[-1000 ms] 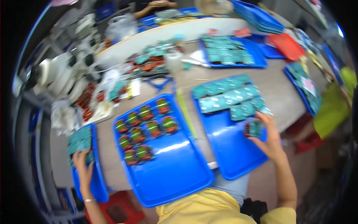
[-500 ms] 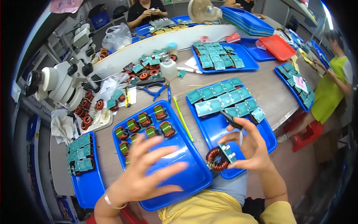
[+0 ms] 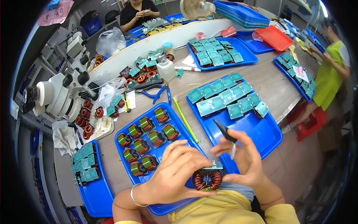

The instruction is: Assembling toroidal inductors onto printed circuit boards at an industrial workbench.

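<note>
My left hand (image 3: 175, 173) pinches a ring-shaped copper coil (image 3: 207, 180) between thumb and fingers, low in front of my body. A small green circuit board (image 3: 214, 165) sits along the coil's upper edge, with pale metal parts on it. My right hand (image 3: 244, 160) is just right of the coil, its thumb close to the coil's side; whether they touch I cannot tell. Between its fingers it keeps a slim black tool (image 3: 223, 130) with a pale, shiny lower part. Under my left hand lies a blue tray (image 3: 179, 149) holding several coils with green tape (image 3: 141, 146).
Right of it, another blue tray (image 3: 261, 138) bears rows of board-topped coils. A yellow-green stick (image 3: 186, 119) lies between the trays. Beyond are blue-handled pliers (image 3: 158, 95), a white bottle (image 3: 165, 68) and a microscope (image 3: 56, 91). A co-worker (image 3: 332, 74) stands at the right.
My left hand has come right and down from over the tray and taken hold of the coil. My right hand has let go of it, keeping the black tool.
</note>
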The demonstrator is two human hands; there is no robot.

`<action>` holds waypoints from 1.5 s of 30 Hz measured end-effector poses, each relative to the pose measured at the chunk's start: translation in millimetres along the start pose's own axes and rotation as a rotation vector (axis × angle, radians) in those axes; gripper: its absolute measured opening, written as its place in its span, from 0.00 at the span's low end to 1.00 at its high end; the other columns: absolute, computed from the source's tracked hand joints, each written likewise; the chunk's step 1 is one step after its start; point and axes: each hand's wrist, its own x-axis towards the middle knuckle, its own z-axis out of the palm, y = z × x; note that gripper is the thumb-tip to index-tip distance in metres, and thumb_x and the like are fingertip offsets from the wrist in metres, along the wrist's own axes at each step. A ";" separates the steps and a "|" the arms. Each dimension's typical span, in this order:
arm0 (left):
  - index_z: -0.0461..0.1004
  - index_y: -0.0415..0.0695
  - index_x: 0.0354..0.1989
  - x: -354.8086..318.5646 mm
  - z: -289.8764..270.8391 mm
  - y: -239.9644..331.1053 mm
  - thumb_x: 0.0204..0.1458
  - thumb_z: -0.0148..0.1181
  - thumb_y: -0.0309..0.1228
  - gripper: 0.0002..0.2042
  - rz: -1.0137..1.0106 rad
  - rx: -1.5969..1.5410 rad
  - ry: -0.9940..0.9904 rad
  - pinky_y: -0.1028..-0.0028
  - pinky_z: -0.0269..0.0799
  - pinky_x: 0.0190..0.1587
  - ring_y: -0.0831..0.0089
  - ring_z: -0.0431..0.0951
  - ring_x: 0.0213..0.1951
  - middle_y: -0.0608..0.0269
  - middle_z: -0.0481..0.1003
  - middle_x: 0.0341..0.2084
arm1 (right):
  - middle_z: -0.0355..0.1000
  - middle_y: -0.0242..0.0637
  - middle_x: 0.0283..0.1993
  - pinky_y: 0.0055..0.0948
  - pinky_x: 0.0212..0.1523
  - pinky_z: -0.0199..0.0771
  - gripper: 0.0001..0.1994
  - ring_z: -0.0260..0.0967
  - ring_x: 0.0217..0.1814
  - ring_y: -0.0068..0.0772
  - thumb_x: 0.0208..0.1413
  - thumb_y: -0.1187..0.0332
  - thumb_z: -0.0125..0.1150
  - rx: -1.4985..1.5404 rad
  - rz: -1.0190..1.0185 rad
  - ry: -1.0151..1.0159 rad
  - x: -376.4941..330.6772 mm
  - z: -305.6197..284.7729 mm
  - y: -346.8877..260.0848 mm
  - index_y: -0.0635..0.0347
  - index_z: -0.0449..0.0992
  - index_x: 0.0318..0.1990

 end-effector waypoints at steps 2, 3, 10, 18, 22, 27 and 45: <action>0.72 0.42 0.37 -0.4 0.1 -3.7 0.30 0.72 0.43 0.26 0.010 0.013 0.023 0.59 0.60 0.50 0.67 0.70 0.37 0.64 0.71 0.30 | 0.56 0.45 0.55 0.38 0.51 0.64 0.47 0.64 0.54 0.44 0.32 0.74 0.73 0.015 0.024 0.027 -3.8 10.6 1.1 0.63 0.48 0.62; 0.72 0.42 0.36 -0.4 -0.1 -5.6 0.30 0.72 0.44 0.26 0.005 0.010 0.025 0.59 0.60 0.50 0.67 0.70 0.35 0.64 0.71 0.30 | 0.56 0.45 0.55 0.37 0.50 0.65 0.46 0.65 0.52 0.43 0.33 0.75 0.72 0.070 0.029 0.064 -4.6 15.3 0.4 0.64 0.48 0.61; 0.72 0.42 0.35 -3.4 7.9 -11.3 0.27 0.73 0.44 0.27 0.004 0.053 0.046 0.63 0.63 0.46 0.67 0.68 0.31 0.64 0.70 0.26 | 0.53 0.46 0.55 0.32 0.46 0.66 0.37 0.68 0.43 0.35 0.41 0.81 0.61 -0.289 0.080 0.142 10.4 32.0 -7.2 0.69 0.48 0.60; 0.70 0.41 0.36 -2.7 1.5 -20.6 0.23 0.77 0.42 0.30 -0.089 -0.183 0.042 0.75 0.63 0.34 0.71 0.70 0.30 0.63 0.72 0.27 | 0.54 0.44 0.53 0.28 0.46 0.67 0.35 0.68 0.46 0.34 0.43 0.83 0.58 -0.026 0.022 0.199 5.9 27.0 5.1 0.67 0.50 0.60; 0.68 0.40 0.39 -6.3 2.5 -23.7 0.23 0.78 0.35 0.32 -0.163 -0.377 0.005 0.73 0.66 0.39 0.68 0.72 0.34 0.60 0.72 0.32 | 0.53 0.44 0.54 0.31 0.48 0.65 0.42 0.65 0.51 0.37 0.37 0.78 0.68 -0.053 -0.033 0.117 -0.3 23.5 3.7 0.65 0.49 0.61; 0.65 0.40 0.43 -11.9 11.0 -24.3 0.23 0.78 0.28 0.34 -0.314 -0.602 -0.062 0.71 0.66 0.46 0.67 0.71 0.40 0.58 0.69 0.38 | 0.52 0.43 0.55 0.30 0.48 0.66 0.47 0.63 0.52 0.37 0.31 0.73 0.75 -0.209 -0.066 0.080 -8.7 21.2 0.6 0.64 0.49 0.61; 0.59 0.41 0.45 -9.1 21.6 -23.0 0.28 0.74 0.20 0.33 -0.404 -0.991 -0.087 0.67 0.65 0.50 0.66 0.68 0.45 0.55 0.63 0.42 | 0.55 0.47 0.49 0.29 0.40 0.72 0.49 0.67 0.41 0.37 0.26 0.69 0.78 -0.533 -0.219 0.163 -12.7 18.3 -7.5 0.65 0.52 0.59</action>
